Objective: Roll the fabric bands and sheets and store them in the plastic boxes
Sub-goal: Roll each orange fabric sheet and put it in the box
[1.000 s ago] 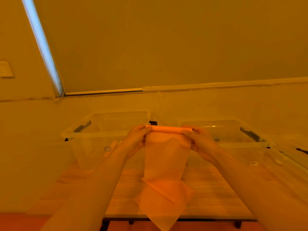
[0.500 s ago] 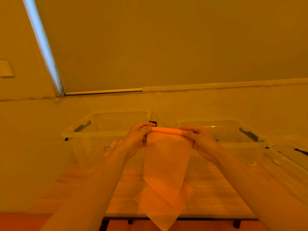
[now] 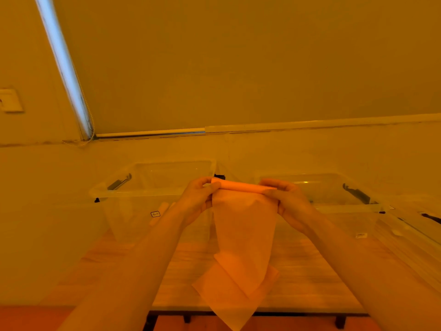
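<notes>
The rolled top of the thin orange fabric sheet (image 3: 243, 225) looks slightly thicker than a second ago, and it now tilts down toward the right hand (image 3: 290, 203). The loose hanging tail is shorter, its lower fold drawn higher. The left hand (image 3: 198, 199) has turned its fingers further over the roll's end.

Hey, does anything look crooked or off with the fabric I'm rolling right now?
Slightly. The rolled part held between your left hand and right hand slopes down toward the right. Below it, the unrolled sheet narrows and its tail lies skewed on the table, overhanging the front edge.
</notes>
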